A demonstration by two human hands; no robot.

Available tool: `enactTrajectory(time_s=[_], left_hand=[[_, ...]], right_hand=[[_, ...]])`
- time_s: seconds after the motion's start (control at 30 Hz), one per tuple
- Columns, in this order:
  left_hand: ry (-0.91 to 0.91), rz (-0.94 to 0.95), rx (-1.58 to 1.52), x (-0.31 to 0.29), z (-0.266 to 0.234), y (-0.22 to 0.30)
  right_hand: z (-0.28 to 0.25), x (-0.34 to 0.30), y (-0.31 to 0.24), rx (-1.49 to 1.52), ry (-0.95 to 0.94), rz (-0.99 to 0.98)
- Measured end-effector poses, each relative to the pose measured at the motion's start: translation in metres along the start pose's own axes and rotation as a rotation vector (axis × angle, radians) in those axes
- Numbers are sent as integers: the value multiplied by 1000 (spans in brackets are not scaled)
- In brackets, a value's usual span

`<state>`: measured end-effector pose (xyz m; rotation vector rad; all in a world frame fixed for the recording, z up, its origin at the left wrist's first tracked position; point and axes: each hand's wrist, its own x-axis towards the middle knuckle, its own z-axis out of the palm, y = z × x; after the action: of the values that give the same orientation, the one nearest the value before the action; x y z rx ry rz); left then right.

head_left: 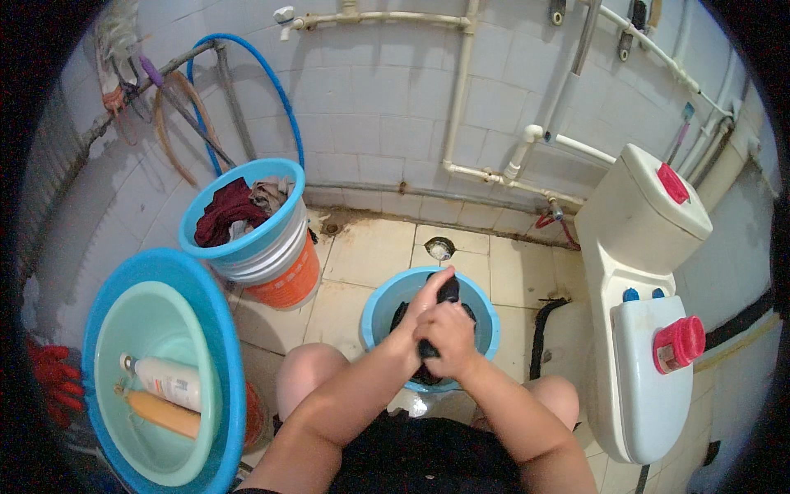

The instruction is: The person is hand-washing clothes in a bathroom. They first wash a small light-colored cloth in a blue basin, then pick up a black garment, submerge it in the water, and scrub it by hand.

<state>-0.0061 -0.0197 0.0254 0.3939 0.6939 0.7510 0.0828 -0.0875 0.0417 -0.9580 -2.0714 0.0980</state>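
A wet-looking black cloth point(448, 290) is bunched between my two hands, above a light blue basin point(494, 331) on the floor between my knees. My left hand point(421, 310) is closed around its upper part, thumb pointing away from me. Just to the right and nearer, my right hand point(451, 335) grips the same cloth in a fist, the hands touching. More black fabric lies inside the basin below, partly covered by my hands. What kind of garment it is cannot be told.
At left, a pale green tub point(156, 290) holding bottles sits in a larger blue tub point(234, 387). Beyond it, a blue basin of clothes point(191, 218) rests on a bucket point(288, 280). A toilet point(650, 329) with a pink jar point(679, 344) stands right; a floor drain point(440, 247) lies ahead.
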Motion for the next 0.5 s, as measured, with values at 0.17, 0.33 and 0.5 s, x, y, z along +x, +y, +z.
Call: enactTrajectory(time_s=[0.17,0.33,0.5], left_hand=[[48,53,-172,4,20,-19],[-70,55,-55,-4,20,19],[-42,234,40,-11,22,54]], right_hand=[[0,5,53,51,403,502],[-31,5,79,170,211,597],[-54,-3,88,562,175,935]])
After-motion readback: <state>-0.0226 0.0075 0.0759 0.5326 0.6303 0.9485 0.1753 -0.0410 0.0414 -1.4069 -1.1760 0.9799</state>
